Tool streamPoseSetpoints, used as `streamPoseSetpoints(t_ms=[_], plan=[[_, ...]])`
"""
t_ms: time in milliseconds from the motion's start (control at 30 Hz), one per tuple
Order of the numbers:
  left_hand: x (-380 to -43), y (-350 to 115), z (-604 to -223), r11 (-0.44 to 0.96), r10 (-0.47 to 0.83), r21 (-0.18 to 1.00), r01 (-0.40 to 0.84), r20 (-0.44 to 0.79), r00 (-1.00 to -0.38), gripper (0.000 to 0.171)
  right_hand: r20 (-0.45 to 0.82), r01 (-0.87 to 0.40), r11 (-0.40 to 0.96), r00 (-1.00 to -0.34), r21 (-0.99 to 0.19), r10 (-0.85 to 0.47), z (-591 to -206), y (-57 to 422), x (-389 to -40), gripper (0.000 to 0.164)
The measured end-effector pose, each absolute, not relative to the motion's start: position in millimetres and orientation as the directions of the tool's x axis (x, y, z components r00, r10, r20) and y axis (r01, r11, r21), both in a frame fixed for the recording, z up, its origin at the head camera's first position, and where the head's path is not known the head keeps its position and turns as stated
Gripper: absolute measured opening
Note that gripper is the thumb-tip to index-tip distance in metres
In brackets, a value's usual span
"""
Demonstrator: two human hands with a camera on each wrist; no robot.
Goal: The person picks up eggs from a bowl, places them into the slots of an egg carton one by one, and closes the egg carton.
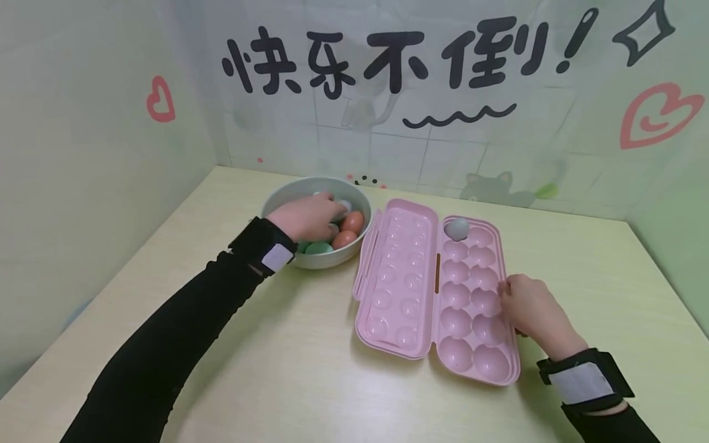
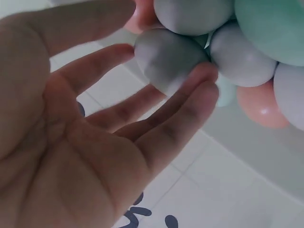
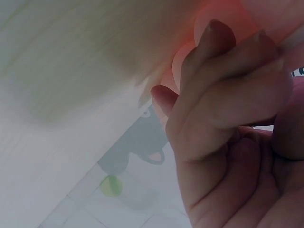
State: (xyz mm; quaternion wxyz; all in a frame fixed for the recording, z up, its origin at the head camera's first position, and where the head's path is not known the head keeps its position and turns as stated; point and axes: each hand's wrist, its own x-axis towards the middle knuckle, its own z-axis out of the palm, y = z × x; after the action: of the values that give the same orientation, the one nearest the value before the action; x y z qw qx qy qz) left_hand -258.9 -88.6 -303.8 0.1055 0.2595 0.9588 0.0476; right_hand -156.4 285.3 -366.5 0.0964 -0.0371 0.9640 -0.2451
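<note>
My left hand [image 1: 307,216] reaches into a light bowl [image 1: 271,206] of coloured eggs. In the left wrist view, its loosely bent fingers surround a grey egg [image 2: 166,59], fingertips touching it, the thumb held apart. Orange eggs [image 1: 352,222] and green eggs [image 1: 319,248] lie beside that hand. To the right lies an opened pink egg carton [image 1: 396,283], its lid folded to the left. One grey egg [image 1: 456,229] sits in the far left cup. My right hand [image 1: 534,314] grips the carton's right rim, fingers curled against its underside in the right wrist view.
A pale wooden table [image 1: 266,369] carries the bowl and carton. Behind it hangs a translucent sheet [image 1: 343,141] with black lettering and drawings. Side panels [image 1: 111,154] rise on the left and right.
</note>
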Motion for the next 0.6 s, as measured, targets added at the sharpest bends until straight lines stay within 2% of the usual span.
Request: streamPoseSetpoints(t_ms=[133,433,600], plan=[[-260.1,-87.8,-303.5,0.868,0.493,0.159,0.47,-0.182,-0.85,0.013,-0.163,-0.031,0.875,-0.979,-0.483,-0.125,-367.4,285.4,-156.0,0.033],[-268.6,-87.6,-301.5,0.857,0.515,0.029,0.515,-0.107,-0.851,0.013,-0.157,-0.028,0.873,-0.98,-0.486,-0.119,-367.5,285.1,-155.1,0.033],[-273.7,-86.1,-298.1,0.848,0.53,0.068,0.525,-0.088,-0.844,0.018,-0.157,-0.026,0.873,-0.981,-0.486,-0.117,-366.8,284.5,-155.0,0.034]])
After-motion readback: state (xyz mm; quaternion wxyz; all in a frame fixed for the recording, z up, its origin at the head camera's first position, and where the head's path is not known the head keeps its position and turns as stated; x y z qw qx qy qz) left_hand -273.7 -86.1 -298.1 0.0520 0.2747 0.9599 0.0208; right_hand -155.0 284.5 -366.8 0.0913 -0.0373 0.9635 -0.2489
